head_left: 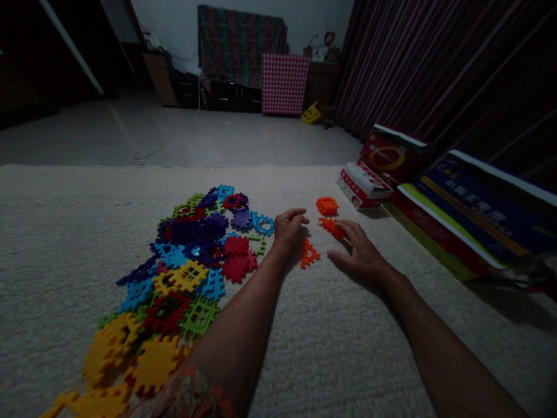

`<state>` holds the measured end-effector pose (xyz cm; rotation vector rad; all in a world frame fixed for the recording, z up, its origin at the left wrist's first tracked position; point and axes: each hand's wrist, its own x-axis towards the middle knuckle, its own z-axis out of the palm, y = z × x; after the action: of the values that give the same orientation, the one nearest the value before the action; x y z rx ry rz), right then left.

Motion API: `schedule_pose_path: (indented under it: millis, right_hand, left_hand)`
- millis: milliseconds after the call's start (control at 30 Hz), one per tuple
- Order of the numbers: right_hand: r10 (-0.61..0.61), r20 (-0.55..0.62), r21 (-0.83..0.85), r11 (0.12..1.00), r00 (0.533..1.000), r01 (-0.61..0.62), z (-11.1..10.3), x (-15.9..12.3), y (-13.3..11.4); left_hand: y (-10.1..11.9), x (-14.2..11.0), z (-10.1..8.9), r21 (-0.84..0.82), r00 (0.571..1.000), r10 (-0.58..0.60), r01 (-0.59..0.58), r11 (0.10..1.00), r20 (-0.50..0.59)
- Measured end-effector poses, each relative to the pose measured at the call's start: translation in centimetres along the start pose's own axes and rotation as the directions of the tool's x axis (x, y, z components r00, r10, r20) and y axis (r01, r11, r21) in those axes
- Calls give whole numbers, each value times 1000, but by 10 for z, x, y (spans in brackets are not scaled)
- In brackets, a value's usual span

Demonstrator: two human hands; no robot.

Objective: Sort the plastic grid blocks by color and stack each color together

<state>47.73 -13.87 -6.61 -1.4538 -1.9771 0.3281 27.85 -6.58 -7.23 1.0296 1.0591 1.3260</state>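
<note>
From here the triangle (310,254) lies between both hands, nearer the left hand (289,229), whose grip I can't tell; the right hand (362,255), thumb spread, unclosed, touches a slim orange piece (329,226).

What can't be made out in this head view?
In the head view:
Orange piece at the right hand: its near end is covered by that hand.
Left palm: hidden by the back of the left hand.
Pile's lower pieces: covered by upper ones.
Blue box: cut off by the right edge.
</note>
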Motion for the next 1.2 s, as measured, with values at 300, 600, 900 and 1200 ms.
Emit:
schedule_pose_path:
  millis: [300,600,900,1200]
  right_hand:
    - [130,-193,-9,991,972,-134,6,9,12]
    - [-26,-106,-280,960,994,-5,9,22,20]
    - [16,-5,-89,996,1000,-17,-13,18,8]
    - [78,72,-78,994,994,-73,-8,14,-21]
  left_hand:
    - [5,-1,2,-15,999,-38,38,999,-13]
    - [5,-2,0,19,1000,-7,7,1000,-14]
    - [3,-2,0,-1,1000,-17,17,1000,-7]
    - [1,-1,1,-6,999,-32,32,999,-2]
